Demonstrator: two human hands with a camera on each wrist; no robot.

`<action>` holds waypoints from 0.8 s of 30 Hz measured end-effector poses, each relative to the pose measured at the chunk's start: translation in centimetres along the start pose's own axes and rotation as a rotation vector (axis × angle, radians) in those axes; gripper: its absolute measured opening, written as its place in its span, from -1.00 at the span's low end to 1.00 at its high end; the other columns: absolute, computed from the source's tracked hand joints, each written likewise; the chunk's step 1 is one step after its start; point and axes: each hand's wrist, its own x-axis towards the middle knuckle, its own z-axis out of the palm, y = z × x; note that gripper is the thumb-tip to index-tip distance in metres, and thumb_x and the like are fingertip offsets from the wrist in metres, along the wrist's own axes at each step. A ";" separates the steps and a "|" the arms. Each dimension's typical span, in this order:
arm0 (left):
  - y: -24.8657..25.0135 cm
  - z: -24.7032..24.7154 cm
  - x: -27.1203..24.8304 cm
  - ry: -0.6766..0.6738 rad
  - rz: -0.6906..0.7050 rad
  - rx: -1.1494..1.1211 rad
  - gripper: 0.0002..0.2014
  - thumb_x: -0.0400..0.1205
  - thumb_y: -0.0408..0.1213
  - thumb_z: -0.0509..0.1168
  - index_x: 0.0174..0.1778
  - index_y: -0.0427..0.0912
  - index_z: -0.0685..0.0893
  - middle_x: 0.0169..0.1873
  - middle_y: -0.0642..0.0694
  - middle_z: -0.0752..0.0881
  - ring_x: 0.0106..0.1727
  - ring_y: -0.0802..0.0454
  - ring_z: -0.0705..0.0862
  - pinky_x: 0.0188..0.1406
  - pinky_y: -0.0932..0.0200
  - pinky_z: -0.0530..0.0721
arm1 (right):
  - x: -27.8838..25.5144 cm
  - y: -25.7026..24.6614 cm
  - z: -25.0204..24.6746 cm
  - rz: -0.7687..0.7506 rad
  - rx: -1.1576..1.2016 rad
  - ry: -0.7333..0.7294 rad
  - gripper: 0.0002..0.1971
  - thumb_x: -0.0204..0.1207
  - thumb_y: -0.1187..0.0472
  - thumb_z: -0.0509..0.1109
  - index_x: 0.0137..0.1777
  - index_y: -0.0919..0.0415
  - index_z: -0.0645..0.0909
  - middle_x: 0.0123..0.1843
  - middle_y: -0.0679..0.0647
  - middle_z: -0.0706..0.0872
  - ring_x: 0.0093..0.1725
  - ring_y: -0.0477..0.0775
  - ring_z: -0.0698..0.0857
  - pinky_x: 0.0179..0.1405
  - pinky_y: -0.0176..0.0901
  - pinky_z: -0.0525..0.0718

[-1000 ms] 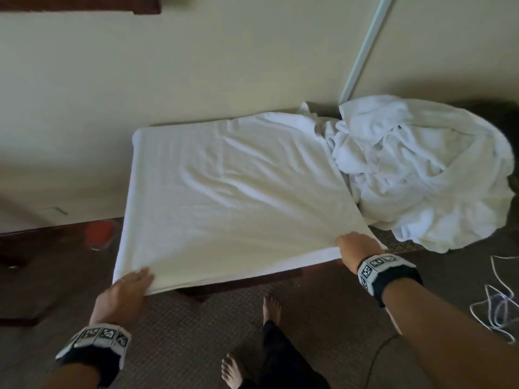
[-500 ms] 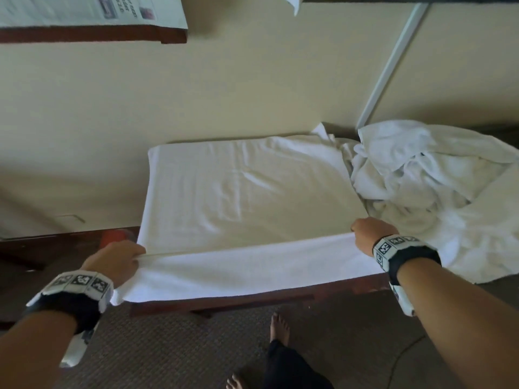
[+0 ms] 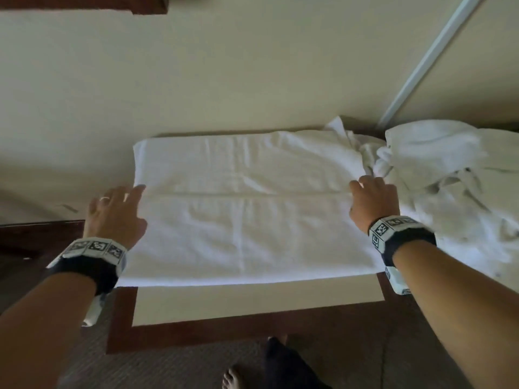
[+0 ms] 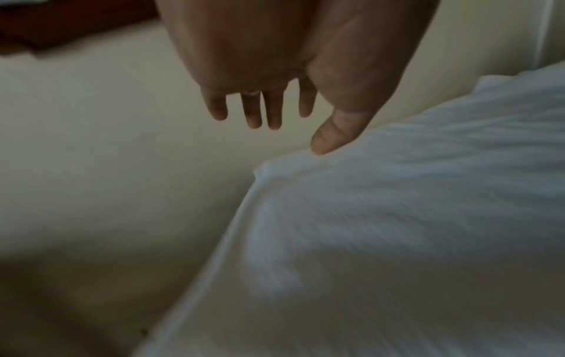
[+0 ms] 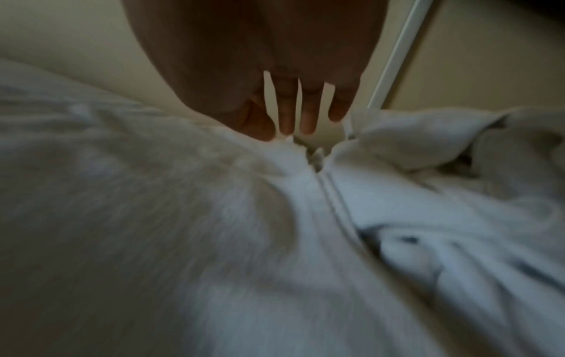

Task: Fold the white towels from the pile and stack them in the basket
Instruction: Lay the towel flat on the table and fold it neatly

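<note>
On the table [image 3: 252,313] in front of me lies one white towel [image 3: 247,220], spread flat with its near part doubled up over the far part; the free edge runs across the middle between both my hands. Left hand [image 3: 112,214] sits at the towel's left edge, fingers straight and spread, holding nothing; the left wrist view shows the thumb [image 4: 333,135] just at the cloth, touching or nearly, can't tell which. Right hand [image 3: 373,200] is at the towel's right end by the folded-over edge. Its fingertips [image 5: 287,125] point down into the cloth and seem to pinch a bit of it against the thumb, but the blur means I can't tell for sure.

Progress, judged: early. This towel looks to have a first fold, with the edge not reaching the far side, so more folds are needed before it is basket-sized. The pile [image 3: 449,186] of crumpled white towels lies just right of it, touching its far right corner, still unfolded. No basket shows in any view, so I can't say whether anything is stacked yet.
</note>
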 end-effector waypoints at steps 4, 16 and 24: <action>2.2 6.0 -5.9 -0.215 -0.022 -0.158 -0.24 0.70 0.17 0.20 0.78 0.07 0.05 0.78 -0.14 0.08 0.72 -0.28 0.21 0.61 -0.36 0.31 | -4.2 -2.4 3.4 -0.061 0.149 0.029 -0.59 0.50 0.13 0.37 0.34 0.20 0.55 0.47 0.28 0.50 0.34 0.38 0.54 0.23 0.31 0.55; 1.1 9.1 -16.8 -0.206 -0.102 -0.114 -0.29 0.63 0.31 0.18 0.63 0.02 0.29 0.69 -0.19 0.21 0.66 -0.32 0.26 0.54 -0.37 0.40 | -14.2 -3.4 7.1 -0.027 0.212 -0.381 -0.24 0.55 -0.48 -0.11 0.68 -0.27 -0.21 0.76 -0.02 -0.28 0.74 0.24 -0.10 0.62 0.41 0.11; 2.1 6.3 -18.4 -0.259 -0.123 0.094 -0.48 0.61 0.30 0.12 0.36 0.04 0.42 0.25 -0.11 0.46 0.30 -0.22 0.58 0.34 -0.24 0.53 | -15.4 -3.4 3.6 -0.058 0.134 -0.370 -0.62 0.56 -0.14 0.14 0.28 0.01 0.45 0.23 0.07 0.49 0.13 0.19 0.58 0.07 0.08 0.60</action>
